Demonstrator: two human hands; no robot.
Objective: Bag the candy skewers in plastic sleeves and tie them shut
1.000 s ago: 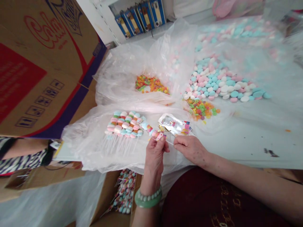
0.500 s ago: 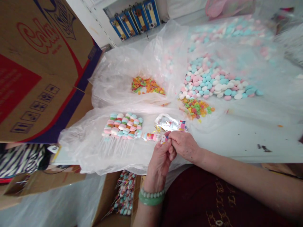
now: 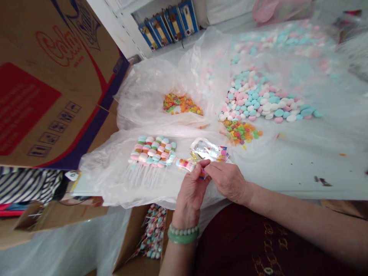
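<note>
My left hand (image 3: pixel 193 188), wearing green bracelets, is closed around the lower part of a candy skewer in a clear wrapper (image 3: pixel 185 165). Pink, white and orange sweets show inside, pointing left. My right hand (image 3: pixel 228 180) meets it at the wrapper's printed lower end, thumb and fingers pinched; what lies between them is hidden. Just beyond the hands lies a stack of shiny printed wrappers (image 3: pixel 208 147), with thin gold twist ties (image 3: pixel 195 155) beside it. To the left, rows of marshmallow-like candy skewers (image 3: pixel 153 151) rest with their white sticks toward me.
Loose pink, blue and white sweets (image 3: pixel 258 101) form a large pile at the back right. Small gummy rings lie in two heaps (image 3: pixel 184 104) on plastic sheeting (image 3: pixel 143 84). A big carton (image 3: pixel 31 115) stands left. Below the table edge, an open box holds finished-looking skewers (image 3: pixel 155 234).
The wrapped skewer has tilted, its lower end dropping toward me between my hands. Both hands stay close together, with my right fingers shifted slightly. The whole view has moved a little.
</note>
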